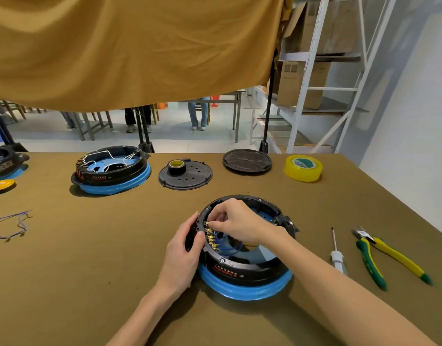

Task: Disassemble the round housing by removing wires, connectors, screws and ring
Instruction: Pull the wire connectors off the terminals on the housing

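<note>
While the left hand (183, 248) braces the round housing (245, 245) from outside its left wall, near desk (90, 270) centre, the right hand (236, 221) reaches in, fingertips pinching a top brass connector (207, 223); connector row runs near-to-far along that wall; right hand nearer.

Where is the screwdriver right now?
The screwdriver lies unused on the table, right of the housing and beyond the right forearm, with the pliers just to its right.
</note>
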Available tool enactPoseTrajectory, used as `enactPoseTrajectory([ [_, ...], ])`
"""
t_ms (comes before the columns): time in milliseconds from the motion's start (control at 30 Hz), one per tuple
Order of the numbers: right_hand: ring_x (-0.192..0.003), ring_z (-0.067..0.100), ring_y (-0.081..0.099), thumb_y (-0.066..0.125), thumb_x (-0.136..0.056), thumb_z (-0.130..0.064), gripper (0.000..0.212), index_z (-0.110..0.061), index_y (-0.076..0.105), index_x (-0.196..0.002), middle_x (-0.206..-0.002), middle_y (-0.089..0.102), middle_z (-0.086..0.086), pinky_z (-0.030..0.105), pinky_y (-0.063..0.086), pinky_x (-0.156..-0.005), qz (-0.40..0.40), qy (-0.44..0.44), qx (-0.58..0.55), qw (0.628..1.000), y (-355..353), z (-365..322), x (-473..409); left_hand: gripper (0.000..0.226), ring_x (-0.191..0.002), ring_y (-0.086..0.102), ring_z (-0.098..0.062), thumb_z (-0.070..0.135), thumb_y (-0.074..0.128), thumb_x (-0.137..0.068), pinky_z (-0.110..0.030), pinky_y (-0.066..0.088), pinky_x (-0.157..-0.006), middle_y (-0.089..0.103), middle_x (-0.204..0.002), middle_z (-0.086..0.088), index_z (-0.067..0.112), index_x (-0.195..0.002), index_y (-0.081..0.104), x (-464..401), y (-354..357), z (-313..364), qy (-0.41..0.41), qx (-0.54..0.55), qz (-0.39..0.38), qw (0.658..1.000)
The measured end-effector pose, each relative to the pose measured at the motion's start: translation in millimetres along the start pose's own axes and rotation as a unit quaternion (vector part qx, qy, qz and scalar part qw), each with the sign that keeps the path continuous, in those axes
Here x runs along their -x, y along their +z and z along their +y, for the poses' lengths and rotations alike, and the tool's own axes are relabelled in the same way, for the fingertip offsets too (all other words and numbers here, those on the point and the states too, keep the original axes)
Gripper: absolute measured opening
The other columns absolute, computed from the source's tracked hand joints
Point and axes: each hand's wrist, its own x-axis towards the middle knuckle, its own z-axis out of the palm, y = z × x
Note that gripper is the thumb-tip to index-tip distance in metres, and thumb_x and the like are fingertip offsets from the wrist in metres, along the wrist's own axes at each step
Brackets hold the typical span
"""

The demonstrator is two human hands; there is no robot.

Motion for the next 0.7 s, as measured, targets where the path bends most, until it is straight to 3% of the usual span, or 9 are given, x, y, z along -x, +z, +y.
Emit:
enactPoseTrajectory([
  [200, -0.07, -0.011, 0.059, 0.068, -0.096, -0.02, 0.015, -0.016, 0.079, -0.105, -0.078, 0.066, -0.019, 0.007, 0.044, -0.062, 0.016, -0.039, -0.032, 0.999, 8, 8, 2, 0.051, -0.136, 0.049, 0.005, 0.031, 0.054, -0.104, -0.036, 0.044, -0.117, 0.055, -0.145, 0.025, 0.03, -0.154, 0.046, 4, -1, 3, -0.004, 0.003, 0.006, 1.0],
  [700, -0.075, -0.005, 0.067, 0.071, -0.094, -0.023, 0.014, -0.02, 0.081, -0.103, -0.082, 0.075, -0.014, 0.012, 0.049, -0.067, 0.059, -0.029, -0.061, 0.996, 16, 12, 7, 0.051, -0.139, 0.05, -0.002, 0.027, 0.056, -0.105, -0.044, 0.045, -0.117, 0.056, -0.149, 0.015, 0.029, -0.155, 0.045, 5, -1, 5, -0.019, 0.016, 0.005, 1.0],
])
